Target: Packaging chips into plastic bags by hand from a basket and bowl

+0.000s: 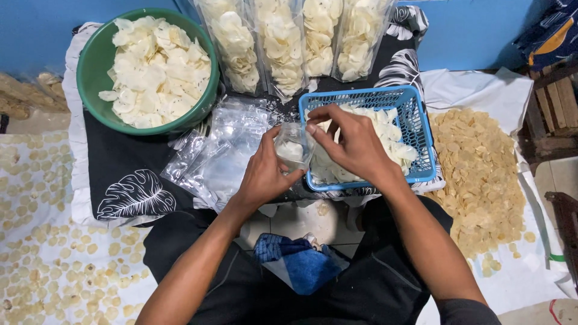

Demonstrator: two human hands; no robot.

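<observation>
Here, in the head view, the left hand point(265, 174) cups a small clear plastic bag point(293, 147) from below and from its nine o'clock side, fingers curled around it and thumb up along its wall, which keeps the mouth of the bag facing upward and open. The bag sits just at the nine o'clock edge of the blue basket point(421, 129), touching or nearly touching its rim, so pale chips have only a short way to travel. A few white chips already lie in the bottom of the bag.

The right hand point(355, 144) hangs over the basket with its fingertips drawn together at the mouth of the bag, pinching either the rim of the bag or a chip; which of the two I cannot tell. Under that hand lie the white chips in the basket point(394, 141), heaped loosely.

At ten o'clock from the hands stands a green bowl point(96, 66) piled with the same white chips. Between the bowl and the left hand lies a loose stack of empty clear bags point(223, 150), flat and within easy reach. At twelve o'clock, filled bags point(283, 42) lean upright in a row against the blue wall, kept apart from the loose stock. All of this rests on a black cloth with white leaf prints point(129, 180). At three o'clock a heap of yellowish chips point(478, 174) is spread on a white sheet, and more lie scattered singly at eight o'clock.
</observation>
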